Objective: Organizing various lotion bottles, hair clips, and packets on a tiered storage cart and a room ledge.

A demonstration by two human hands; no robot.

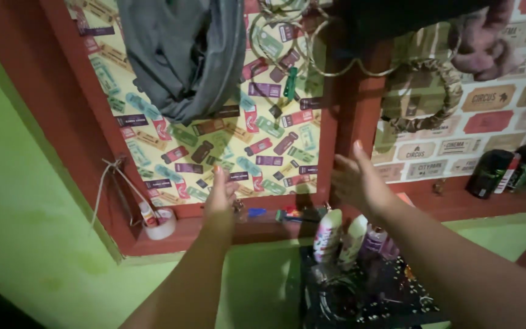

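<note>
Left hand (220,195), lower centre: fingers straight and open, holding nothing, just above the red ledge (214,234) | small clutter on ledge (287,214), between the hands: below and apart from both sets of fingertips; best approached low and slowly | right hand (355,181), centre right: open, spread, empty, above the white bottles (339,237)

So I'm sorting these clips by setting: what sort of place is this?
Probably a home bedroom or dressing corner: toiletry bottles on a small stand, a grey garment hanging above, and a patterned window panel in a green wall.
</note>
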